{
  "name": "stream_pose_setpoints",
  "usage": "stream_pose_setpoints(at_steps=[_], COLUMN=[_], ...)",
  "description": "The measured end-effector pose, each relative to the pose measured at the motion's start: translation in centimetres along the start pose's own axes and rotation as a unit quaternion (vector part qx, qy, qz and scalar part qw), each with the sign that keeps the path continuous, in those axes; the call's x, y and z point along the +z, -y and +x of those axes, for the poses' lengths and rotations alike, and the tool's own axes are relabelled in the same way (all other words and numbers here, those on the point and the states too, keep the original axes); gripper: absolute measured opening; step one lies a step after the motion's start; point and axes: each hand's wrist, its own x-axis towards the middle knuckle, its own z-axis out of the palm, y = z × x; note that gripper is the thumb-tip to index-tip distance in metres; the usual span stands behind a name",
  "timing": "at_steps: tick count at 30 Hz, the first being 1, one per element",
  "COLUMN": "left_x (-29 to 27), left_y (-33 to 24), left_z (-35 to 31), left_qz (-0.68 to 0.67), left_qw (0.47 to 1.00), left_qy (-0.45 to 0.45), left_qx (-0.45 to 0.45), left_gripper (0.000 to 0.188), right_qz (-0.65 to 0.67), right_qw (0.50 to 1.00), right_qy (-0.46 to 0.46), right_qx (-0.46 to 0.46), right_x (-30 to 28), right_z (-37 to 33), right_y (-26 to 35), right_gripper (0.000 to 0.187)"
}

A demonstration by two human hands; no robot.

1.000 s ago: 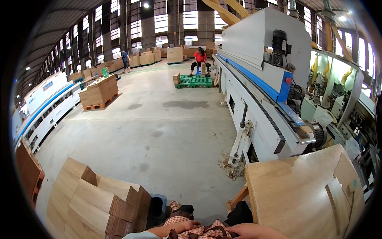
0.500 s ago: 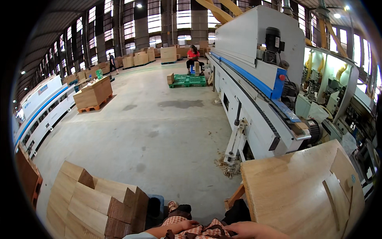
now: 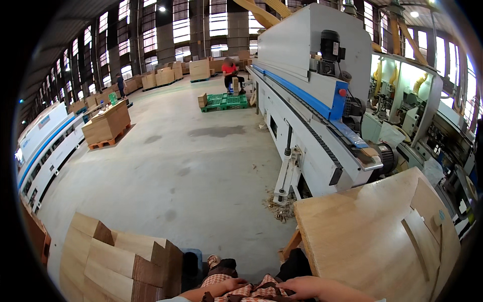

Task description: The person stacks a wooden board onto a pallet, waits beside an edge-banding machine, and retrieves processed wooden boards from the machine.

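Note:
My left hand point(image 3: 232, 285) lies on the red-and-white checked cloth point(image 3: 255, 291) over my lap, open with its fingers resting loosely on it. On the other side of the same cloth rests my right hand point(image 3: 300, 287), its fingers laid along the fabric and partly hidden. I see nothing held in either hand. Stacked wood-grain boards point(image 3: 113, 264) stand beside me at the left. At my right is a large wooden board surface point(image 3: 352, 221) with thin strips point(image 3: 416, 241) lying on it.
A long white machine with a blue rail point(image 3: 302, 90) runs away at the right, wood scraps point(image 3: 280, 207) by its foot. Ahead, a person in red point(image 3: 230, 71) sits behind a green pallet point(image 3: 225, 102). A stack on an orange pallet point(image 3: 106, 123) stands left, near another machine point(image 3: 45, 136).
The view has turned slightly right, so the surroundings sit further left. A distant standing person has moved a little left. My hands stay on my lap.

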Motion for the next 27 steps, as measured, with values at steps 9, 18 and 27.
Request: stream_pose_setpoints(at_steps=[9,18,27], left_x=[0.4,0.0,-0.7], left_y=[2.7,-0.3,-9.3], left_z=[1.0,-1.3,-5.7], left_qz=[-0.026,0.009,0.031], left_qw=[0.999,1.0,0.996], left_qy=[0.017,-0.019,-0.065], left_qx=[-0.005,-0.009,-0.045], left_gripper=[0.047,0.045,0.047], right_qz=[-0.023,-0.045,-0.044], right_qw=[1.0,0.993,0.994], right_qy=[-0.003,0.103,0.094], right_qx=[-0.017,0.038,0.028], right_x=[0.5,-1.1,-1.3], right_z=[0.6,0.8,0.4], right_y=[-0.3,0.6,1.3], right_gripper=[0.045,0.057,0.059])
